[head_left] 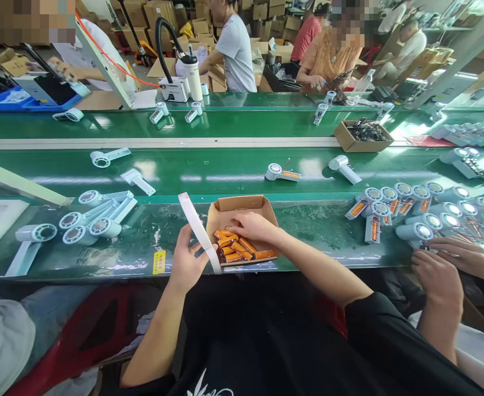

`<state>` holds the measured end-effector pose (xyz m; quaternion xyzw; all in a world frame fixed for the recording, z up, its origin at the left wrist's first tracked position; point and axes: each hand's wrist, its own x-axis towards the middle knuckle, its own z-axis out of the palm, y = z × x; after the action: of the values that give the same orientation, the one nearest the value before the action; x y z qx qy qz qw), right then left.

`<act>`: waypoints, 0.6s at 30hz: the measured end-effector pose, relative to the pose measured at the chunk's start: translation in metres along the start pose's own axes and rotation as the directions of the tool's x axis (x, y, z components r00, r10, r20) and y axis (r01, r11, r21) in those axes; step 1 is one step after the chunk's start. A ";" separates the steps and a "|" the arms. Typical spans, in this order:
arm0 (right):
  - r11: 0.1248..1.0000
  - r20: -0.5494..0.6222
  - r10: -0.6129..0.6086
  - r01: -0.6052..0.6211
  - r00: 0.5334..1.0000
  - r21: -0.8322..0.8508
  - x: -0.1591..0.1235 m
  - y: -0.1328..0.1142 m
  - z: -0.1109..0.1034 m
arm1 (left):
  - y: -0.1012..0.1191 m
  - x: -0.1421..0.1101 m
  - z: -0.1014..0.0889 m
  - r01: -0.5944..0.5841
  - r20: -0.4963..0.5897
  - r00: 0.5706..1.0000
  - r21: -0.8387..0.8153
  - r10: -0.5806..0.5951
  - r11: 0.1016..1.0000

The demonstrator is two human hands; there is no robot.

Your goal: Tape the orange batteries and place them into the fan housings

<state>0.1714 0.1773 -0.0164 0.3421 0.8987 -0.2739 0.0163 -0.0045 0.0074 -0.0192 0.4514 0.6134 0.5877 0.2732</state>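
Observation:
My left hand (pixel 189 260) is closed around a long white strip (pixel 198 228), which stands tilted, its upper end leaning left. The strip is beside an open cardboard box (pixel 242 203) at the table's near edge. Inside the box lie several orange-wrapped cylindrical batteries (pixel 242 248), heaped toward the left and front. My right hand (pixel 255 227) reaches into the box above the batteries, its fingers bent and close together. Its fingertips are partly hidden, and what they pinch cannot be made out.
Light-blue fan bodies (pixel 105 226) lie left on the green table. More, some with orange batteries in their handles (pixel 373 228), stand right, near a co-worker's hands (pixel 440 269). Loose units (pixel 283 173) lie on the belt beyond. A parts box (pixel 363 137) sits farther back; people work opposite.

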 end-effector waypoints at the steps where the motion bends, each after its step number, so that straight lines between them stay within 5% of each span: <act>1: 0.999 0.000 -0.021 0.021 1.000 0.044 0.003 -0.003 0.004 | 0.001 0.000 0.002 0.000 0.014 1.000 0.005 0.000 1.000; 4: 0.961 -0.078 -0.046 0.065 0.996 0.270 0.011 -0.003 0.010 | 0.003 0.001 0.006 -0.019 0.043 0.999 0.027 0.018 0.999; 7: 0.814 -0.212 0.019 0.108 0.977 0.571 0.012 0.009 0.005 | 0.003 -0.001 0.004 -0.039 0.040 0.999 0.055 0.036 0.998; 9: 0.771 -0.247 0.055 0.116 0.968 0.626 0.008 0.018 -0.001 | 0.002 -0.002 0.002 -0.036 0.031 0.999 0.074 0.034 0.997; 14: 0.958 -0.074 0.043 -0.020 0.996 0.287 -0.006 0.023 -0.014 | -0.001 -0.002 0.001 -0.012 0.018 1.000 0.090 0.010 0.996; 18: 0.995 -0.001 0.065 -0.065 0.998 -0.070 -0.007 0.015 -0.013 | 0.001 -0.002 0.003 -0.011 0.044 0.999 0.094 0.007 0.995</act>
<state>0.1879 0.1884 -0.0110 0.3703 0.8961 -0.2417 0.0378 -0.0014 0.0071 -0.0192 0.4794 0.6323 0.5492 0.2622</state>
